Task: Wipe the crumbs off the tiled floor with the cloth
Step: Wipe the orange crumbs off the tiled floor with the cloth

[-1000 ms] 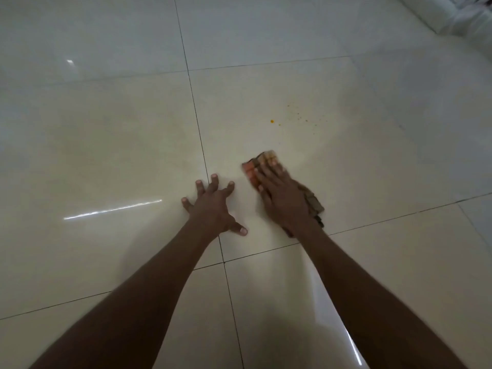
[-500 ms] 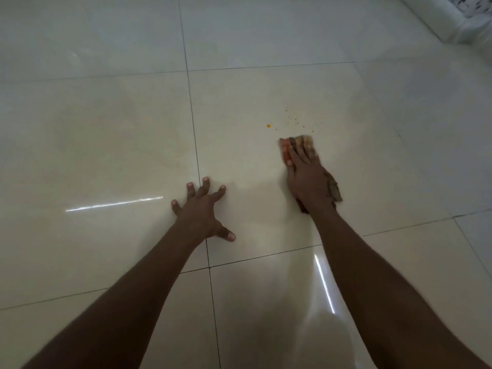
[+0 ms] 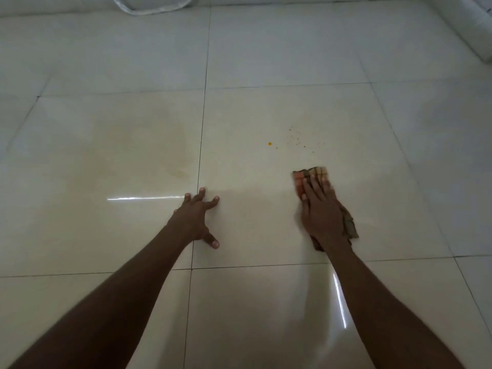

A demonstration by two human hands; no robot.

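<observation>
Small orange crumbs [image 3: 292,141] lie scattered on a glossy cream floor tile [image 3: 253,115], with one larger crumb at their left end. A checked orange-and-brown cloth [image 3: 315,173] lies flat on the same tile, just nearer to me than the crumbs. My right hand [image 3: 320,214] presses down on the cloth, fingers pointing at the crumbs, and covers most of it. My left hand [image 3: 195,218] rests spread on the floor over a grout line, holding nothing.
A white rounded edge [image 3: 463,27] runs along the far right of the floor. A pale looped object [image 3: 151,6] sits at the far wall. A faint yellowish stain [image 3: 175,170] marks the tile left of the crumbs. Bright light streaks reflect off the floor.
My right hand pushed the cloth forward and right to the crumbs, then slid it back a little toward me. The view has tilted up, showing more far floor.
</observation>
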